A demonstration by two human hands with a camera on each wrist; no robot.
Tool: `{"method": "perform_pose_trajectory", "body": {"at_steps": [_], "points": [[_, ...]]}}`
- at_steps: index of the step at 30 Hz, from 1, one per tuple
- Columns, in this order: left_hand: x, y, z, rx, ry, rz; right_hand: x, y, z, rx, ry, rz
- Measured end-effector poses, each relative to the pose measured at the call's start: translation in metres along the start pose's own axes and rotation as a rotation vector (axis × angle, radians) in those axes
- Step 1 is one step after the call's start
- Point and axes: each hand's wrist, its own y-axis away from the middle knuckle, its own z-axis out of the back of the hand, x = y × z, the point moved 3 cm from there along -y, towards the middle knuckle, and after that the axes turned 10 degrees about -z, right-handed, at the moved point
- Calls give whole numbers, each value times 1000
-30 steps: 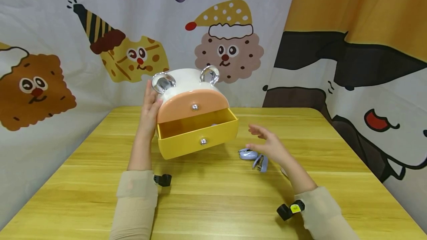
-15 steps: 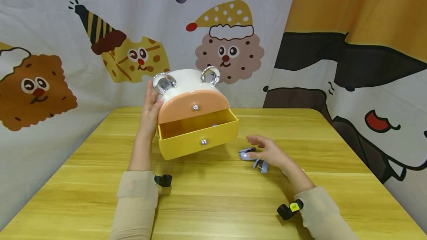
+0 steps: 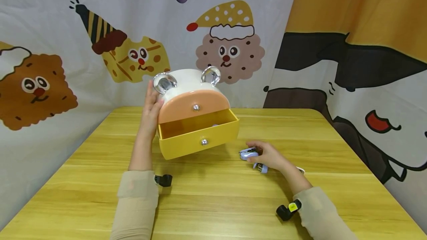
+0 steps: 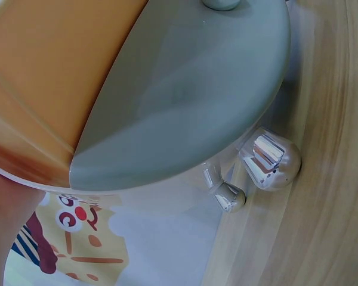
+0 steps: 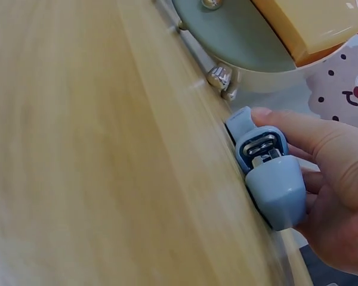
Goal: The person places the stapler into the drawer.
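My left hand (image 3: 151,108) rests against the left side of a round mini drawer cabinet (image 3: 188,79) with silver ears, its fingers extended upward. The cabinet's yellow drawer (image 3: 186,143) is pulled out, under a shut peach drawer (image 3: 180,108). A bit of something lilac (image 3: 215,125) shows inside. In the wrist views a grey-green lower drawer (image 4: 185,107) and silver feet (image 4: 271,161) appear. My right hand (image 3: 269,155) pinches a lilac mini stapler (image 3: 247,155) between thumb and fingers on the table. A second mini stapler (image 3: 262,168) lies just in front, partly under the hand.
Behind my right wrist a small white object (image 3: 301,170) peeks out, mostly hidden. The wooden table (image 3: 213,203) ends at a cartoon-printed curtain (image 3: 133,14). Wrist cameras (image 3: 163,180) sit on both sleeves.
My right hand has come down from above the staplers, and its thumb and fingers have closed round the farther one. The left hand and the cabinet stay in place.
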Motion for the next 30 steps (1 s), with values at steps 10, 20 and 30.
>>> {"method": "perform_pose_trajectory", "body": {"at_steps": [10, 20, 30], "points": [[0, 0, -1, 2, -13, -1, -4, -1, -1, -26, 11, -54], [-1, 1, 0, -4, -2, -7, -5, 0, -2, -40, 7, -61], [1, 0, 1, 5, -4, -9, -4, 1, 2, -127, -3, -22]]}}
